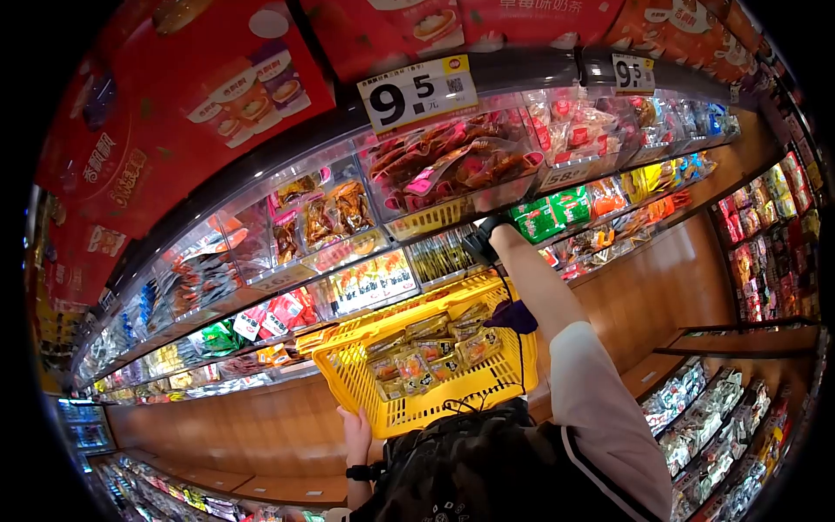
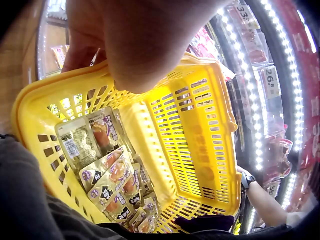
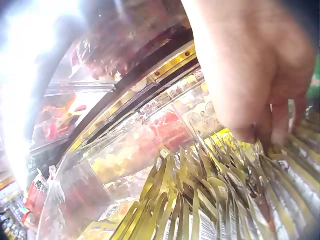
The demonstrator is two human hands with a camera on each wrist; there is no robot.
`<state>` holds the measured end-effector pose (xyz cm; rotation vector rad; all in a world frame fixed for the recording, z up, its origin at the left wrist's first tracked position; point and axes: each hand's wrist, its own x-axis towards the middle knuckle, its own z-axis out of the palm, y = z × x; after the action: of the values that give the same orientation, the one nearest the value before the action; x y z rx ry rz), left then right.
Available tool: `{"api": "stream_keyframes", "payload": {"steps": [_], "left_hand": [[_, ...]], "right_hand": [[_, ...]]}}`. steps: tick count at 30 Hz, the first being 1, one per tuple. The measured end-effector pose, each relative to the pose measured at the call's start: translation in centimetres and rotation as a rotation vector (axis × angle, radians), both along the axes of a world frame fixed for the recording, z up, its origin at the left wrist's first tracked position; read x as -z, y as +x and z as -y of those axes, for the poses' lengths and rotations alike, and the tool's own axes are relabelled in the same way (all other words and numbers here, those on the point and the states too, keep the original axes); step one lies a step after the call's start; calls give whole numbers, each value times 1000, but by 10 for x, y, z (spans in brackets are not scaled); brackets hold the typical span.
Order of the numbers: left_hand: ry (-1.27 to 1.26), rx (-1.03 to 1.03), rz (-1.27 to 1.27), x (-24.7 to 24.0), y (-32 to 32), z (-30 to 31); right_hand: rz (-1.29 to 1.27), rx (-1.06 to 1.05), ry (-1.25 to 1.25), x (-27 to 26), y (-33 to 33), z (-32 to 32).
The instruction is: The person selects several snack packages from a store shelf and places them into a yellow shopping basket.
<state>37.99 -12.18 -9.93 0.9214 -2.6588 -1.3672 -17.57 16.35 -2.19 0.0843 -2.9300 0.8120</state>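
My left hand (image 1: 355,433) grips the rim of a yellow shopping basket (image 2: 200,135) at its near left corner; the hand fills the top of the left wrist view. Inside the basket lie several gold snack packets (image 2: 107,170). Beyond it, my right hand (image 3: 260,65) reaches into a shelf bin, largely out of sight in the head view behind the watch (image 1: 478,245). In the right wrist view its fingers point down among a tight row of upright gold packets (image 3: 210,200). The fingertips are hidden there, so I cannot tell whether they pinch one.
Bagged snacks fill the upper clear bins (image 1: 452,161), under a price sign (image 1: 417,91) and red posters. Green packets (image 1: 552,215) stand right of the reached-into bin. A purple cloth-like thing (image 1: 513,317) hangs at the basket's right edge. More stocked shelves (image 1: 713,426) stand at right.
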Motion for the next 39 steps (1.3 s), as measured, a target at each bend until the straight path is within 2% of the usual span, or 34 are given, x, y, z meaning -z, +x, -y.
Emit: {"api": "stream_keyframes", "payload": {"steps": [5, 8, 11, 13, 19, 22, 25, 32, 39], "left_hand": [[74, -51, 51, -8, -6, -3], [-9, -2, -54, -2, -3, -2], [84, -21, -51, -5, -5, -4], [-35, -15, -78, 7, -1, -3], [29, -26, -64, -18, -11, -10], [20, -67, 36, -9, -7, -6], [19, -51, -56, -9, -7, -8], [105, -132, -9, 2, -3, -8], [70, -96, -31, 8, 0, -4]], "right_hand": [[1, 54, 34, 3, -13, -4], [21, 20, 50, 7, -14, -3], [41, -25, 65, 12, -13, 1], [57, -49, 80, 15, -10, 3], [83, -100, 111, 22, -10, 6], [97, -120, 126, 24, -13, 6], [111, -142, 141, 27, -16, 4], [135, -197, 174, 32, -26, -3], [153, -255, 192, 28, -28, -16]]}}
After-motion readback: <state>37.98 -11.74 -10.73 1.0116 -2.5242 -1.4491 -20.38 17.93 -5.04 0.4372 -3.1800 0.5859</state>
